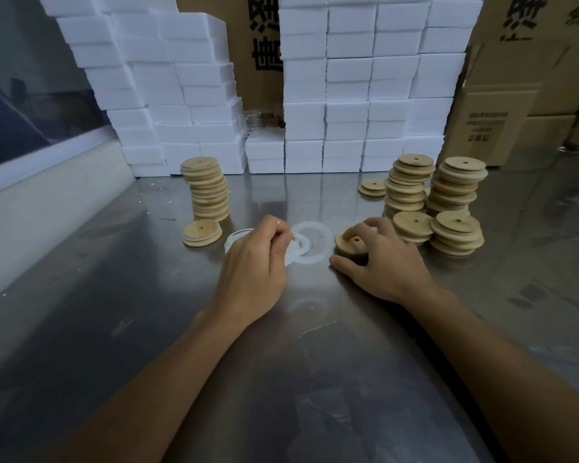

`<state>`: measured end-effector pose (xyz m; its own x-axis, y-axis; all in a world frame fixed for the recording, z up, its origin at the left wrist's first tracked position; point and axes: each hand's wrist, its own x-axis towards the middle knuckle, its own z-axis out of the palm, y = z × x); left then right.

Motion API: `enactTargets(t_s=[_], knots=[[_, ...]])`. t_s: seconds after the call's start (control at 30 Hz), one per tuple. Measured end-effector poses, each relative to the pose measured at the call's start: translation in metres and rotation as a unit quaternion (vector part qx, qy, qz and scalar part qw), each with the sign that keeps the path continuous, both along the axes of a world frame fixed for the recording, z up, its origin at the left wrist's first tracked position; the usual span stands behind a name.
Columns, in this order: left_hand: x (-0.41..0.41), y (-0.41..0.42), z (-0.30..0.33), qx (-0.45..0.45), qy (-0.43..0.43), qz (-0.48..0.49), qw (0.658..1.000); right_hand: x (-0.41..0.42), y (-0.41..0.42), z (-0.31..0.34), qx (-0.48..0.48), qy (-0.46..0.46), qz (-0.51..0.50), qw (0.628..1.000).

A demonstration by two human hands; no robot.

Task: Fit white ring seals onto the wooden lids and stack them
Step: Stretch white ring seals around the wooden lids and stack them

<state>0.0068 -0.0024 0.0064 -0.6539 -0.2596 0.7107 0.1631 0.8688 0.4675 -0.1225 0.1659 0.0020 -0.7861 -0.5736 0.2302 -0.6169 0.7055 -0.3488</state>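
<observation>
My left hand [254, 262] pinches a white ring seal [298, 243] just above the steel table. A second ring seal [318, 240] lies flat beside it, and another [236, 236] peeks out to the left of my knuckles. My right hand [385, 262] grips a wooden lid [348, 243] with a centre hole, lying on the table. A tall stack of lids with seals [208, 190] stands at the back left, with one sealed lid [202, 232] lying in front of it. Stacks of bare lids [435, 198] stand to the right.
White foam boxes [315, 88] form a wall along the back of the steel table [281, 379]. Cardboard cartons [502, 101] stand at the right. A single lid [372, 187] lies behind the right stacks. A window ledge runs along the left.
</observation>
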Motion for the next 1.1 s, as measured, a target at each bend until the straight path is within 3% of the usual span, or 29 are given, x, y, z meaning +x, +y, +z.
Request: enactTargets(t_s=[0.2,0.4,0.53,0.7,0.87,1.0,1.1], knots=[[-0.001,0.004,-0.001,0.124,-0.014,-0.04,0.991,0.006,-0.004,0.006,0.022,0.028,0.002,0.999],[-0.001,0.014,0.006,0.236,-0.045,-0.103,0.965,0.005,-0.001,0.004,-0.161,-0.029,0.003,0.986],[-0.002,0.023,0.005,0.28,-0.068,-0.131,0.948,0.013,0.001,0.005,-0.23,-0.106,0.102,0.962],[-0.006,0.028,-0.003,0.295,-0.077,-0.118,0.945,0.035,-0.007,0.011,-0.359,-0.24,0.187,0.882],[-0.009,0.022,-0.008,0.219,-0.028,-0.022,0.975,0.042,-0.012,0.016,-0.419,-0.372,0.13,0.818],[-0.01,0.024,-0.011,0.178,-0.033,0.02,0.983,0.041,-0.015,0.017,-0.433,-0.395,0.123,0.801],[-0.011,0.026,-0.011,0.208,-0.041,0.028,0.977,0.043,-0.016,0.014,-0.412,-0.367,0.126,0.824]])
